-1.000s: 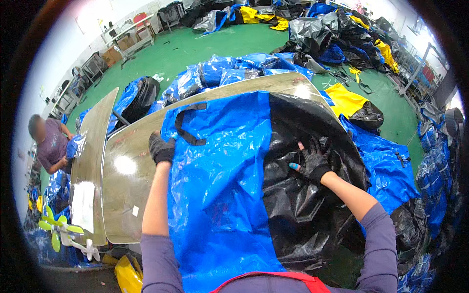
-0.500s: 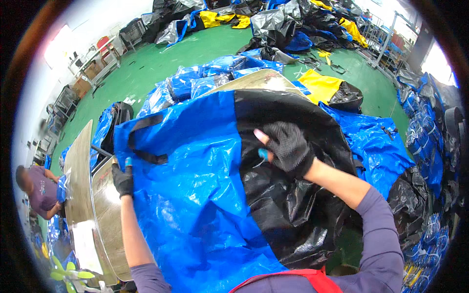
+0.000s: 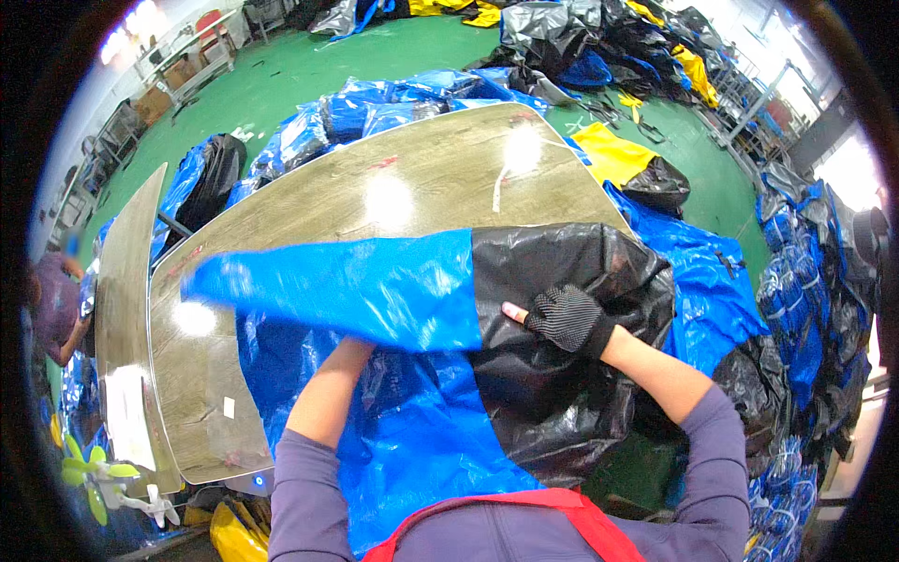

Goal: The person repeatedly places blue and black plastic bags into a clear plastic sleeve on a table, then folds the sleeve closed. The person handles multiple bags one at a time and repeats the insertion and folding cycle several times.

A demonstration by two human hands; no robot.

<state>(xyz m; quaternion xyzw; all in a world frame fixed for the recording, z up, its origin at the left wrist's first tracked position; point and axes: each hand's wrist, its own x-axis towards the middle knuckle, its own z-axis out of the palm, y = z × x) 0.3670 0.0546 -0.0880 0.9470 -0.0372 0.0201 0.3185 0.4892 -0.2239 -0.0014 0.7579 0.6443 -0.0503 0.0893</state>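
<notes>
Resting palm down, my right hand (image 3: 569, 320) sits in a black dotted glove on the black part of a blue-and-black plastic sheet (image 3: 440, 393); I cannot tell whether its fingers pinch any material. My left forearm (image 3: 326, 398) runs under a raised blue fold (image 3: 365, 288) that hides the left hand, so I cannot tell its grip. The fold's left end is blurred. The sheet lies across the near side of the table (image 3: 421, 178). Past the far edge are wrapped blue bundles (image 3: 345, 116); at far left, a person (image 3: 58, 300) is beside another table (image 3: 122, 290).
</notes>
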